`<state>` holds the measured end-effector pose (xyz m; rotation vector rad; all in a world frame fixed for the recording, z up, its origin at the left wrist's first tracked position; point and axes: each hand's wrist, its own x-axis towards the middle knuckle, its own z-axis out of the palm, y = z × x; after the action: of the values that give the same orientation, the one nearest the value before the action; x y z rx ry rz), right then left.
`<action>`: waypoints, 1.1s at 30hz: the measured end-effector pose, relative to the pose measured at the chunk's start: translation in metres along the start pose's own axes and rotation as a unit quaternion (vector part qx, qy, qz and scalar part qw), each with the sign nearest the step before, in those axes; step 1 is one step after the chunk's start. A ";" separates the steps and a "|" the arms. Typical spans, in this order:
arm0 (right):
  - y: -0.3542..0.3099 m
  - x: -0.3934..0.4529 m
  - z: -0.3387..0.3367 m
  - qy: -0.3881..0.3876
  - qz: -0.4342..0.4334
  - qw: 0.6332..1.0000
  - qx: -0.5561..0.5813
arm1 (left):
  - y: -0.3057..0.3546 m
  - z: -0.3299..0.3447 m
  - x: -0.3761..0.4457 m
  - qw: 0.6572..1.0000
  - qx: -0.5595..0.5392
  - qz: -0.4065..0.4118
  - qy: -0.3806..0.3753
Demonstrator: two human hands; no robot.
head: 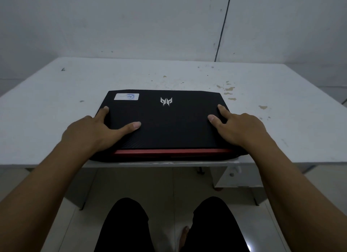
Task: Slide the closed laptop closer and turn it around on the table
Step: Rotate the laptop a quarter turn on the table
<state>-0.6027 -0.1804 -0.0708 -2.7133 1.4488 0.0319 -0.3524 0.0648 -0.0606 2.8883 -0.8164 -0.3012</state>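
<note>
My left hand [92,129] lies on the lid of the closed laptop [165,127] at about nine o'clock of it, and my right hand [238,125] mirrors it at three o'clock. Both are spread and pressing: thumbs flat on the lid pointing inward, index fingers stretched toward the far corners, the remaining fingers wrapped down over the side edges where I cannot see them. So each hand clasps a side of the machine rather than merely resting on it.

The laptop sits at the six o'clock edge of the white table [56,105], its red hinge strip [169,151] facing me and its near edge seemingly hanging a little past the table rim. A silver logo [166,101] and a pale sticker [126,96] lie toward twelve o'clock on the lid.

I judge the pull toward me is about finished and the turn is what remains. To do it well I would keep the base flat on the table, nudge it back toward twelve o'clock first so no corner swings out over the floor, then push one side away while drawing the other in, pivoting about the lid's centre. Light downward pressure should stop it skidding; too much would drag the feet across the chipped paint.

Both forearms reach in from five and seven o'clock, wrists straight, elbows low, leaving room to cross over mid-turn.
</note>
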 end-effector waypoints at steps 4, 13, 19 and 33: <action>0.001 0.001 0.001 0.003 -0.004 1.000 -0.010 | 0.000 0.003 -0.003 1.000 0.008 -0.003 0.021; 0.011 0.005 0.004 -0.001 -0.027 1.000 -0.001 | 0.009 0.009 -0.010 0.999 -0.013 -0.038 0.023; 0.008 -0.006 0.008 0.035 -0.020 0.999 0.026 | 0.011 0.018 -0.017 0.997 -0.045 -0.045 0.045; 0.004 -0.013 0.012 0.050 -0.015 0.999 0.004 | 0.026 0.050 -0.048 0.987 -0.008 -0.046 0.151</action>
<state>-0.6129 -0.1709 -0.0822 -2.7667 1.4298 -0.1125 -0.4163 0.0651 -0.0969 2.8594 -0.6262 0.1197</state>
